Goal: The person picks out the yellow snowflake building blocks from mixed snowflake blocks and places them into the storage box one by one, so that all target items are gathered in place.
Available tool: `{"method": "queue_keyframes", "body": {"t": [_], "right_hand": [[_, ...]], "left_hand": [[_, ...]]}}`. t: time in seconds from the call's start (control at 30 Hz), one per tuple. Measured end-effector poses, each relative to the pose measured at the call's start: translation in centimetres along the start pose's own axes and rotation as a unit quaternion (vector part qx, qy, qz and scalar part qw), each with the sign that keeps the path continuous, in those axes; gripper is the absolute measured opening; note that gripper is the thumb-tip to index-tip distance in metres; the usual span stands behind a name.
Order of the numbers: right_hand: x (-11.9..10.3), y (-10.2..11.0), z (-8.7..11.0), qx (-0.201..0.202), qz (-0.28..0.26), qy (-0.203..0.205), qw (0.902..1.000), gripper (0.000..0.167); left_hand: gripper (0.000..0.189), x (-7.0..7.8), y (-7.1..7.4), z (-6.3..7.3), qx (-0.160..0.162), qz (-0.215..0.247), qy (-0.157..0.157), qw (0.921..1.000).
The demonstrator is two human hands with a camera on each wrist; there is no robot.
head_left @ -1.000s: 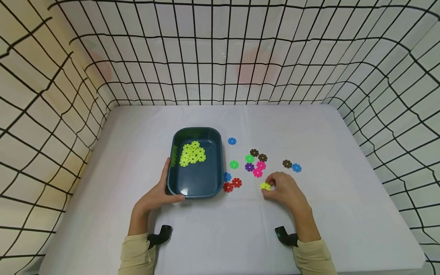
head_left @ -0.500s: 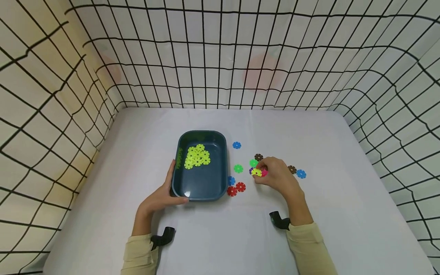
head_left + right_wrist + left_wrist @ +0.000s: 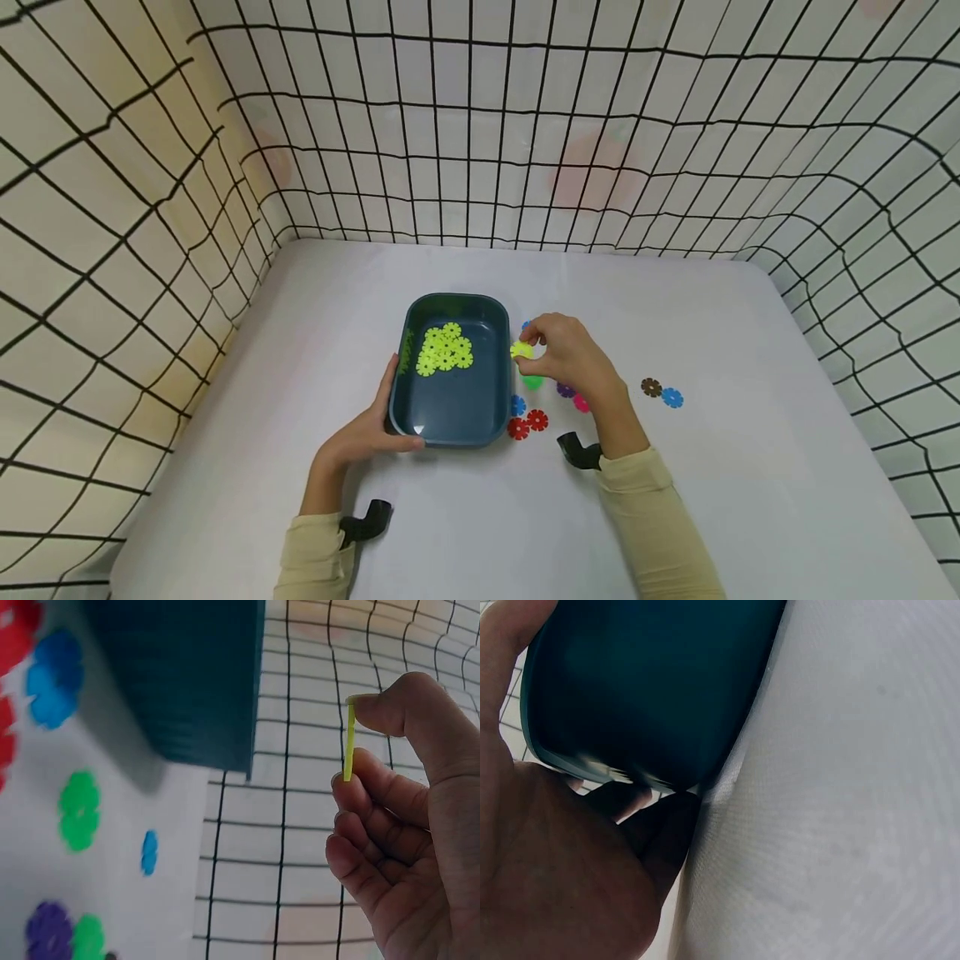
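Note:
A dark teal tray [image 3: 450,421] stands on the white cloth, with a heap of yellow flower-shaped discs [image 3: 445,348] in its upper part. My left hand [image 3: 363,435] holds the tray at its near left corner, thumb along the front rim and fingers against the left side. My right hand [image 3: 573,354] pinches one yellow flower-shaped disc [image 3: 349,742] between thumb and fingertip, raised beside the tray's right rim. In the right wrist view that disc is edge-on, and the tray wall [image 3: 195,690] is to its left.
Right of the tray lie loose discs: red ones [image 3: 518,428], blue [image 3: 518,405], green [image 3: 533,382], purple [image 3: 566,390] and pink [image 3: 582,403], partly hidden by my right hand. Farther right are a brown disc [image 3: 651,387] and a blue one. Black wire mesh [image 3: 480,158] surrounds the table.
My right hand has lifted the yellow disc from the cloth and carried it up and left, over the loose discs to the tray's right edge. The left hand keeps its hold.

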State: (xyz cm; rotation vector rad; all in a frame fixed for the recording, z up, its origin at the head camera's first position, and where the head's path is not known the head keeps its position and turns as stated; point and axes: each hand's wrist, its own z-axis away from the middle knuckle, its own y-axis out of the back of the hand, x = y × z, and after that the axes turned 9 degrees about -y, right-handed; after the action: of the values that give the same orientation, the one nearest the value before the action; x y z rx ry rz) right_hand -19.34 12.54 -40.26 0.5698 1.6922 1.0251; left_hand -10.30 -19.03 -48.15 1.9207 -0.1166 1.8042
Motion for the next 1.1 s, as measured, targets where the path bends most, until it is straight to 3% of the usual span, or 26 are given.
{"method": "queue_keyframes", "body": {"t": [0.17, 0.57, 0.8, 1.1], "right_hand": [[-1.8, -0.3, -2.0, -0.009, -0.007, 0.028, 0.9995, 0.028], [-4.0, -3.0, -6.4, -0.055, -0.029, 0.034, 0.9975, 0.029], [-4.3, -4.2, -7.9, -0.055, -0.007, 0.048, 0.9973, 0.027], [-3.2, -5.4, -10.1, -0.054, 0.013, 0.053, 0.9971, 0.029]], "left_hand": [[0.131, 0.0, -0.3, 0.1, -0.008, -0.01, 0.013, 0.9998], [0.129, -0.2, -0.5, 0.7, -0.007, -0.001, 0.028, 0.9996], [0.128, -0.1, -0.8, 1.1, -0.005, 0.01, 0.021, 0.9997], [0.128, 0.5, 0.2, 0.6, 0.002, -0.001, 0.015, 0.9999]]}}
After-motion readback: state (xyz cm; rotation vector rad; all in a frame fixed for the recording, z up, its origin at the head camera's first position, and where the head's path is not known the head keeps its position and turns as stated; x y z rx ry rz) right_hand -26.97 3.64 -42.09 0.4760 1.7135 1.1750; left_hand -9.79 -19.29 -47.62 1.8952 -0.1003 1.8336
